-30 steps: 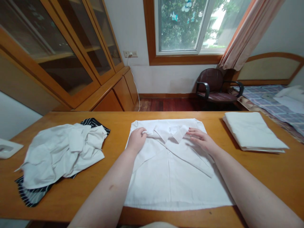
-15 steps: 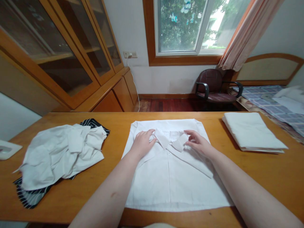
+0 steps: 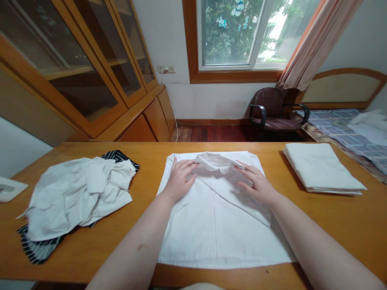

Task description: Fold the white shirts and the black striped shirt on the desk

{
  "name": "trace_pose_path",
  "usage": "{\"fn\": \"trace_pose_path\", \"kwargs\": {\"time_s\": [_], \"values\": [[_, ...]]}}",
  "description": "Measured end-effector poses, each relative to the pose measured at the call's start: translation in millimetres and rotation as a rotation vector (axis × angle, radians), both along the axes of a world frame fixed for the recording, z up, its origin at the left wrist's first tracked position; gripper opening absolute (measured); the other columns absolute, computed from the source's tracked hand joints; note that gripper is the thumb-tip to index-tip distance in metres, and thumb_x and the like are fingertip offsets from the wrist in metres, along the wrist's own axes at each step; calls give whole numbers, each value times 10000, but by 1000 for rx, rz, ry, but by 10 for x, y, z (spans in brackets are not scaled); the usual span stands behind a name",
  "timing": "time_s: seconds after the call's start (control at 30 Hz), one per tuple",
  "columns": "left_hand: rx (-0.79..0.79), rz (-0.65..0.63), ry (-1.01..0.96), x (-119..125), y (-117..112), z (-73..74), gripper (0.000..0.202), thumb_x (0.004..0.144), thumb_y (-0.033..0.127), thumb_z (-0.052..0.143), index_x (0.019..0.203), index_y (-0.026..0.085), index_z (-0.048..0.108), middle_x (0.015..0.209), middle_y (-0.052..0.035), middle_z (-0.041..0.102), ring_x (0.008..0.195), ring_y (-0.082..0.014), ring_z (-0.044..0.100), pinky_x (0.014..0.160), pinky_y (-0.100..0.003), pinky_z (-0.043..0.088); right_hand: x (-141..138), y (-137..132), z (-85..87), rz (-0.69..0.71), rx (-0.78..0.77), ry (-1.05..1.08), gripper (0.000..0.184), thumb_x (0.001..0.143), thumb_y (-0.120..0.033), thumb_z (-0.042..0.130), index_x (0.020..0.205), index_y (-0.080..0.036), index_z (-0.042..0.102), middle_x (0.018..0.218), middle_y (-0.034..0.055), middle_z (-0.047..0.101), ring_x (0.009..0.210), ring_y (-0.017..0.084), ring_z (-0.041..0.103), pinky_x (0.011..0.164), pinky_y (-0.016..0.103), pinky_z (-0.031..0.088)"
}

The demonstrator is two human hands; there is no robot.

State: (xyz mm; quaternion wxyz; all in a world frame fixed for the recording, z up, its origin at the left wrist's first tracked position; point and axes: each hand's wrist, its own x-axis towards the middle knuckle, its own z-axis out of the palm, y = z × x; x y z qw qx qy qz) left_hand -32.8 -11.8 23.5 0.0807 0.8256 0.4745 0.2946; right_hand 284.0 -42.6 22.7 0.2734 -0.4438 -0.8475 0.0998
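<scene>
A white button-up shirt (image 3: 216, 237) lies folded on the wooden table in front of me, its collar toward the far side. The collar (image 3: 216, 159) is turned up and stands a little off the shirt. My left hand (image 3: 182, 177) touches its left end with the fingertips, thumb apart and lower on the cloth. At the right end, my right hand (image 3: 256, 181) has its fingers stretched out against the collar, the thumb spread away below. Both hands look open. Where the fingertips meet the collar, part of its edge is hidden.
To the left lies a crumpled white garment (image 3: 75, 197) with black-and-white striped cloth (image 3: 39, 249) under it. A neatly folded white cloth (image 3: 323, 167) rests at the right. The table (image 3: 145, 155) has a chair (image 3: 269, 106) beyond its far edge.
The collar points, folded down toward me before, are now turned up and away. My right fingers have spread from a closer grip, and both hands remain beside the collar.
</scene>
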Motion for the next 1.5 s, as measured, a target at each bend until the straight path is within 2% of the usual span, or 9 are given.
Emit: {"fn": "trace_pose_path", "kwargs": {"time_s": [0.3,0.67,0.9,1.07,1.13,1.23,1.37,1.43,1.5], "values": [[-47,-110,23,-109,-5,22,282,792,199,476,876,303,724,980,5,701,993,-185,588,1130,-535,129,67,-2,-59,66,27,145,285,876,-317,496,1110,-275,654,1169,80,632,1081,239,579,933,417,459],[61,-95,-8,-135,-34,107,302,823,268,507,1076,255,669,1163,-49,629,1064,-201,552,968,-384,390,41,-9,-4,71,36,193,343,872,-318,505,1198,-258,592,1371,88,491,1267,256,437,1035,466,371],[-183,-359,39,-198,-61,186,243,777,193,499,803,264,729,903,-8,714,857,-172,618,884,-335,408,63,-10,12,170,-32,194,254,891,-332,480,822,-253,711,871,62,714,878,201,630,827,368,471],[-411,-407,69,-147,-57,167,241,774,191,491,611,201,668,718,-17,686,741,-155,615,787,-283,439,59,-30,-13,132,-137,128,466,908,-394,429,488,-209,510,466,12,472,504,130,455,545,273,386],[-392,-359,80,-120,-64,171,213,803,245,508,670,189,664,735,-21,671,755,-159,607,768,-283,442,56,-25,-22,89,-140,118,423,908,-384,438,536,-199,519,505,10,482,524,126,453,547,264,377],[-311,-312,47,-66,-96,181,261,770,367,621,975,210,653,1006,-40,664,942,-193,589,872,-322,425,35,-15,-7,79,-163,119,227,856,-397,542,834,-184,617,779,55,618,713,156,548,677,285,435],[-261,-384,124,41,-144,117,751,648,411,750,1325,270,457,1326,-62,526,1203,-253,463,1020,-396,326,-40,-24,14,171,-220,40,573,683,-422,735,1183,-205,557,1050,95,605,917,211,562,807,340,454],[-229,-404,180,102,-147,45,736,680,372,734,1347,278,436,1326,-53,534,1203,-248,465,1017,-402,323,-82,-24,-3,191,-214,-21,635,665,-356,750,1248,-225,535,1090,98,594,980,229,549,844,362,444],[-190,-408,212,153,-134,-29,571,760,328,668,1301,277,493,1243,-38,602,1136,-221,517,987,-386,345,-108,-11,-39,201,-180,-65,530,713,-273,698,1226,-243,567,1073,87,610,985,225,550,854,368,436]]}}
